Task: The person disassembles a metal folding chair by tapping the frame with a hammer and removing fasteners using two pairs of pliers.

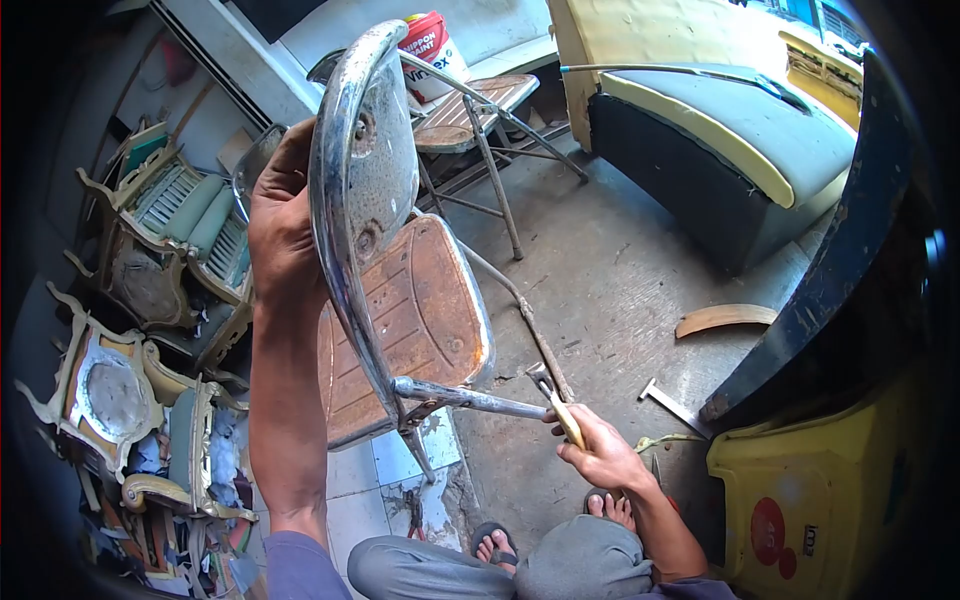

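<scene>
A folding metal chair (400,330) with a rusty seat and a chromed tube frame stands tilted before me. My left hand (285,215) is closed round the upper frame at the backrest (385,160); some of its fingers are hidden behind the tube. In my right hand (600,450) is a tool with a pale yellow handle (568,422) and a short metal head, held beside the end of a lower chair tube (480,400). Whether the right fingers also touch that tube is hard to tell.
Another folding chair (470,110) and a paint bucket (435,60) stand behind. An upholstered seat (720,150) is at the upper right. A hammer (672,407) and a curved wooden piece (725,319) lie on the floor. A yellow stool (820,490) stands right; carved chair frames (110,390) are stacked left.
</scene>
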`<state>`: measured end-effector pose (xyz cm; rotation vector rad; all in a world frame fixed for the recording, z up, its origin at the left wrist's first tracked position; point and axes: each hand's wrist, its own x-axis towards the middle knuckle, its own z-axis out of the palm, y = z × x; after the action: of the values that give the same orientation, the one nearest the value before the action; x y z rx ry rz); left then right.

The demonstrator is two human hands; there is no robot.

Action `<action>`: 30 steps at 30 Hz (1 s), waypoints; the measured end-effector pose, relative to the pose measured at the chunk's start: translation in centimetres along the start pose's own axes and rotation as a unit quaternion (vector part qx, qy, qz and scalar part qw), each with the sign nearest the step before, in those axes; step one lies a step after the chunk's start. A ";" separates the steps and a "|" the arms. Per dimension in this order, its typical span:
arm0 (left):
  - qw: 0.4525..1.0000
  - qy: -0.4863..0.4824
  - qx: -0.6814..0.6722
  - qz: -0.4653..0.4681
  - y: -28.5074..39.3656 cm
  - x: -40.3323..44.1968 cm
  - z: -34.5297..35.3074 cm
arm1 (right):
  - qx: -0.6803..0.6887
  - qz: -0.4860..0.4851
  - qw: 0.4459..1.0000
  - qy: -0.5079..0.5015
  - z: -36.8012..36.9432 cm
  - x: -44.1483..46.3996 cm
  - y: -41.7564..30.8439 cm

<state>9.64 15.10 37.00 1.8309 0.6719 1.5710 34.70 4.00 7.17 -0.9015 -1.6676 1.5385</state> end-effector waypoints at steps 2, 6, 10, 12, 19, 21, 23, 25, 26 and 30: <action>1.000 -0.006 0.021 0.016 0.0 0.1 -0.5 | -0.004 -0.017 1.000 0.003 0.0 0.3 0.0; 0.998 -0.048 -0.026 -0.040 0.5 0.4 -0.9 | 0.005 -0.016 1.000 -0.001 0.0 0.2 -0.2; 0.998 0.010 0.045 -0.044 1.1 0.4 -0.4 | -0.010 -0.012 1.000 0.012 0.4 0.0 1.0; 0.997 -0.021 0.016 -0.069 1.3 0.5 -1.1 | -0.010 0.002 1.000 0.016 0.5 -0.1 1.4; 0.998 -0.005 -0.031 -0.045 0.8 0.6 -0.4 | -0.008 -0.013 1.000 0.024 0.3 0.0 1.4; 0.999 -0.010 -0.024 -0.035 0.7 0.4 -0.4 | -0.026 -0.032 0.998 0.043 0.4 0.0 1.4; 0.999 -0.017 -0.018 -0.025 0.6 0.4 -0.3 | -0.024 -0.030 0.999 0.035 0.1 0.4 1.1; 1.000 -0.017 -0.007 -0.023 0.6 0.3 0.0 | -0.023 -0.029 0.999 0.023 -0.1 0.7 0.8; 1.000 -0.015 -0.007 -0.022 0.6 0.2 0.1 | -0.036 -0.047 0.998 0.025 -0.2 0.8 0.7; 0.998 -0.001 0.001 -0.057 1.0 0.3 0.6 | -0.061 -0.046 0.997 0.030 0.2 0.7 0.4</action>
<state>10.27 14.53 37.85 1.7629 0.7631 1.4945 34.16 4.46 6.73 -0.9120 -1.7496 1.3480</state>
